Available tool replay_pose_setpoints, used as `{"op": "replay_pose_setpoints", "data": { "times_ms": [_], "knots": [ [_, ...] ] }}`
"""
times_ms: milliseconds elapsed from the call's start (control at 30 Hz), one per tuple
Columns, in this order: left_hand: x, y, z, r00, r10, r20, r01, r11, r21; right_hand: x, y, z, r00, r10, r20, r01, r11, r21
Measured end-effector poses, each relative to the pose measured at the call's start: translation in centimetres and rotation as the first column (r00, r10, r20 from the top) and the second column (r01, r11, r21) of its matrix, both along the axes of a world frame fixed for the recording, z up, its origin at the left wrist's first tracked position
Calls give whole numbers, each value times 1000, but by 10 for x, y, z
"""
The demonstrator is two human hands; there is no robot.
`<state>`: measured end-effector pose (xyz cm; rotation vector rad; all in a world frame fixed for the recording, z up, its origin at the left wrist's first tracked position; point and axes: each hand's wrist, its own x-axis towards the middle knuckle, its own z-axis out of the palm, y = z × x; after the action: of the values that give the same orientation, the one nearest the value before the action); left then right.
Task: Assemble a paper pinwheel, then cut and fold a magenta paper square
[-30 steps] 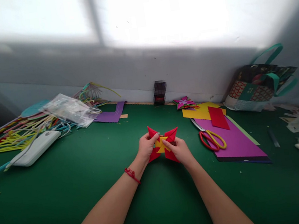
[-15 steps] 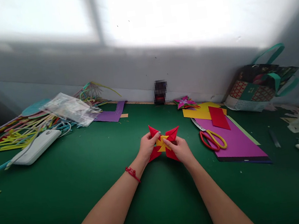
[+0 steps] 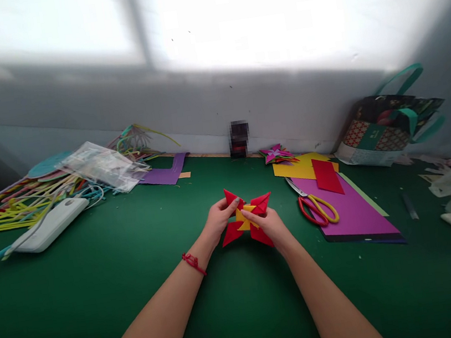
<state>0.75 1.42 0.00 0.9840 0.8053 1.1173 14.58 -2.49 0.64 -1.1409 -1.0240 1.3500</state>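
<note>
Between my hands, over the middle of the green table [image 3: 150,291], is a folded paper pinwheel [image 3: 232,234] with red points and a yellow centre. My left hand [image 3: 218,219] pinches its upper left point, thumb on top. My right hand [image 3: 272,224] grips the right side, its thumb lying across the yellow middle. The fingers beneath the paper are mostly hidden. A red cord bracelet [image 3: 193,263] circles my left wrist.
On the right, scissors [image 3: 319,209] lie on purple paper [image 3: 352,207], near red [image 3: 327,176] and yellow sheets. Finished paper stars [image 3: 276,154] sit behind. A patterned bag [image 3: 384,135] stands far right. Pipe cleaners [image 3: 25,211] and a white power strip [image 3: 51,226] lie left.
My left hand has shifted slightly left and its fingers have come off the lower left red point, which now shows more fully. My right thumb has slid a little left over the yellow centre.
</note>
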Motion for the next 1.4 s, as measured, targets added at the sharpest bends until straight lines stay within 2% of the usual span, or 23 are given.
{"op": "replay_pose_setpoints", "data": {
  "times_ms": [233, 433, 667, 833, 1200, 1400],
  "knots": [
    [4, -5, 2, 998, -35, -58, 36, 999, 28, -2, -2, -1, 997, -24, -71, 22, 999, -30],
    [3, -5, 1, 998, -1, -68, 0, 1000, -3, -3, -3, -2, 1000, -18, -22, 18, 1000, 3],
    [9, -4, -10, 996, 7, 84, 6, 988, -156, -5, -2, -3, 1000, -22, 19, 22, 999, 34],
    [11, -6, -15, 993, 31, 114, -8, 981, -196, -6, -2, -5, 1000, -5, 14, 5, 999, 42],
    [7, -5, -12, 997, 16, 80, 6, 963, -270, -7, -2, -9, 999, 13, 47, -15, 999, 45],
    [8, -8, -6, 996, 73, 59, -51, 950, -308, -8, -2, -8, 998, 12, 58, -14, 999, 34]
  ]
}}
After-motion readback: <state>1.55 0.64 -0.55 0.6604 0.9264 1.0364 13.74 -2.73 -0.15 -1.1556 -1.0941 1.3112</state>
